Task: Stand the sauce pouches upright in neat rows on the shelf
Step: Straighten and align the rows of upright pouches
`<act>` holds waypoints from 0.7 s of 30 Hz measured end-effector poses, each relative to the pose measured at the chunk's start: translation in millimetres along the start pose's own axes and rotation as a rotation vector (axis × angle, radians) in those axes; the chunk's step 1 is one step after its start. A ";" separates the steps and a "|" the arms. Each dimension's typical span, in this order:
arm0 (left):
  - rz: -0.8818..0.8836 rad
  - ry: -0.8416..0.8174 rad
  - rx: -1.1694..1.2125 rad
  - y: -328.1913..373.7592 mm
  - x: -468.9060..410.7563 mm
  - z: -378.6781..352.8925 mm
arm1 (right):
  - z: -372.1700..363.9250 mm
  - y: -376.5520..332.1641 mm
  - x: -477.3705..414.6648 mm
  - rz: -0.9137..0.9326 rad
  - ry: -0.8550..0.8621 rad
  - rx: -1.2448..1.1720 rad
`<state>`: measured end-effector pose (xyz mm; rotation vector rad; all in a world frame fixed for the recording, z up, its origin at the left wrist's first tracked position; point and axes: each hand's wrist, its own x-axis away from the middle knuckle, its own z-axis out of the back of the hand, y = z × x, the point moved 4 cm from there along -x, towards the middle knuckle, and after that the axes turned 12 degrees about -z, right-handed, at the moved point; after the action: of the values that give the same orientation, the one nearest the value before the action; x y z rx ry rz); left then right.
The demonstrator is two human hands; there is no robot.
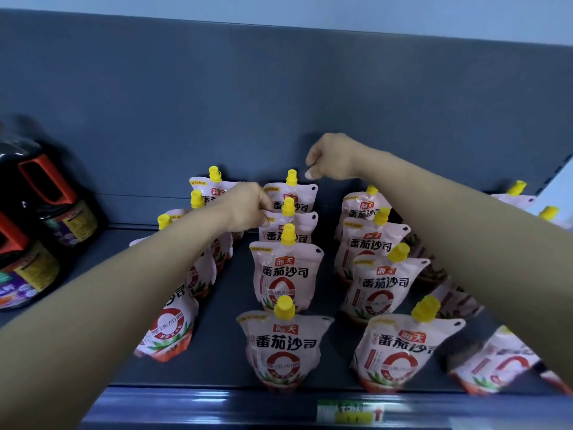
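Pink sauce pouches with yellow caps stand upright in rows on the dark shelf [229,305]. The middle row runs from a front pouch [283,346] back to a rear pouch [293,193]. My left hand [248,209] pinches the left top edge of the second pouch from the back [294,228] in that row. My right hand [328,158] hovers above and just right of the rear pouch, fingers curled, holding nothing that I can see. A row to the right starts with a front pouch [400,349]. My left forearm partly hides the left row [169,324].
Dark sauce jugs with red handles [46,197] stand at the left of the shelf. Further pouches lean or lie at the far right [496,358]. A price label [350,412] sits on the shelf's front rail. The grey back panel [279,103] closes the shelf behind.
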<state>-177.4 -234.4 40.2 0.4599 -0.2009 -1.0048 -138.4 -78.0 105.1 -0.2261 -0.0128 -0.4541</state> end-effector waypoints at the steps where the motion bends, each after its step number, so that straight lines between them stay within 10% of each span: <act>1: -0.005 0.010 -0.006 -0.1 1.1 1.5 | 1.4 -0.8 3.4 0.007 0.008 -0.007; 8: -0.006 0.154 0.061 17.7 35.3 37.7 | 1.6 -14.6 34.0 0.047 -0.139 -0.035; 16: -0.007 -0.535 0.249 30.0 94.1 2.0 | -36.3 -34.1 73.3 0.098 -0.588 0.117; 21: -0.051 -0.484 0.138 39.3 106.0 -29.8 | -48.5 -39.6 78.9 0.133 -0.433 0.148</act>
<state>-80.4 -298.3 26.9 0.3407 -0.6986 -1.1463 -86.6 -157.5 71.2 -0.1744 -0.4517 -0.2632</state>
